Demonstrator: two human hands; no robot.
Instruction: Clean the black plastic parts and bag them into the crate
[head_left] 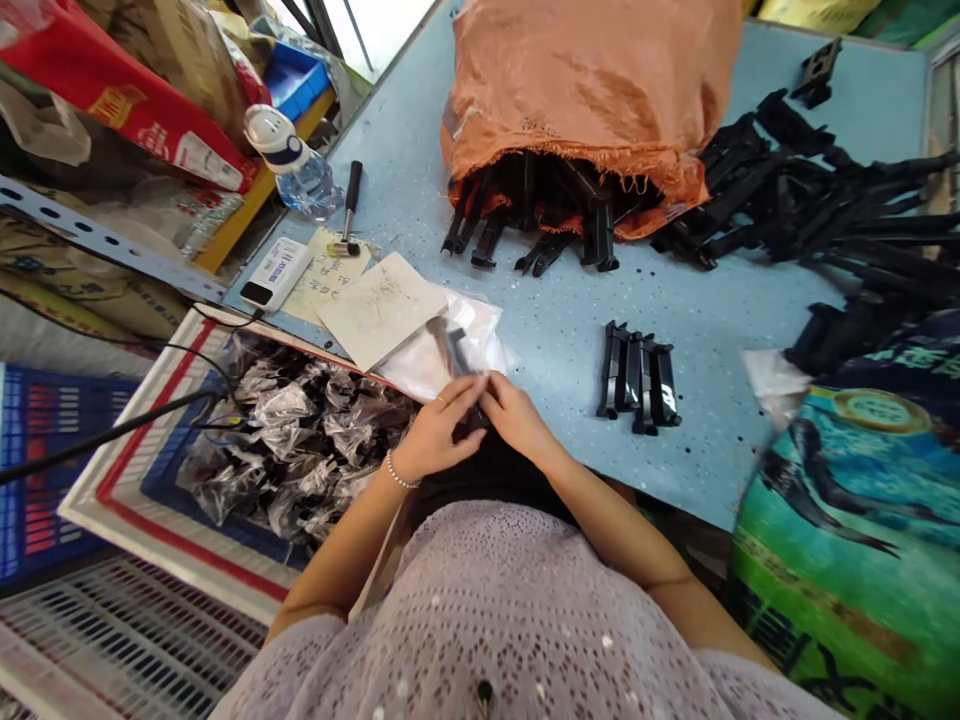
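Observation:
My left hand (442, 432), with a beaded bracelet at the wrist, is closed round a long black plastic part (454, 350). The part's upper end is blurred and may be inside a clear bag. Against it, my right hand (516, 412) has its fingers pinched together at the part's right side; what lies between them is hidden. Just beyond both hands is a pile of clear plastic bags (420, 365), partly under a stained card (382, 310). Several more black plastic parts (637, 375) lie side by side on the blue table (555, 310) to the right.
An orange woven sack (592, 90) spills black parts at the back, beside a larger heap (787, 190). On the left stand a crate (112, 490) of bagged parts, a white device (277, 272), a hammer (351, 205) and a water bottle (300, 170). A green sack (862, 560) is at right.

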